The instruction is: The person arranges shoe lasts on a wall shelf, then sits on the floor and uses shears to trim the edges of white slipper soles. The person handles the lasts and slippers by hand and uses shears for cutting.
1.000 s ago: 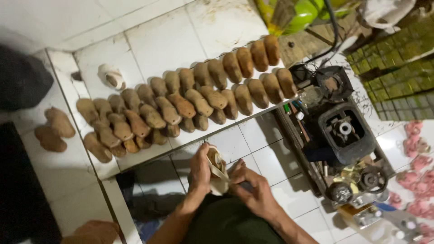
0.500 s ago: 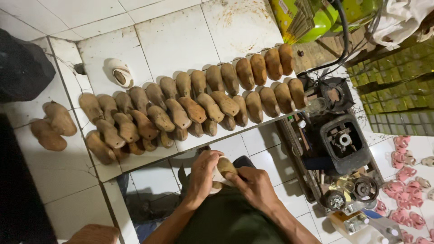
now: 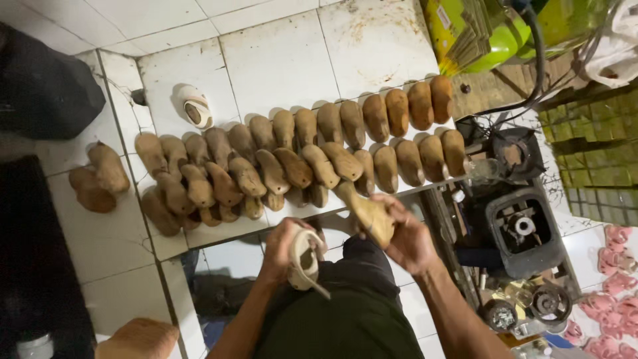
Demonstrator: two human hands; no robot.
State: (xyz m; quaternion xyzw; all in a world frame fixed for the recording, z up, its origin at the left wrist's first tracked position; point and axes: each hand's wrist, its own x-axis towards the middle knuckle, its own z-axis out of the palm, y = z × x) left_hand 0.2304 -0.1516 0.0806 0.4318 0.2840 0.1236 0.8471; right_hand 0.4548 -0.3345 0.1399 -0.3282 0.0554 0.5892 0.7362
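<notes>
Right hand (image 3: 409, 239) is wrapped around a wooden shoe last (image 3: 367, 211), fingers clamped on its heel end, toe pointing up toward the rows of lasts (image 3: 299, 156) lined up on the white tiled floor (image 3: 279, 63). Left hand (image 3: 286, 249) grips a pale shoe upper (image 3: 306, 260), closed around it just above the person's lap, near the last but apart from it. Two more lasts (image 3: 98, 178) lie off to the left, and a dark machine (image 3: 522, 229) sits on the right beside the rows.
</notes>
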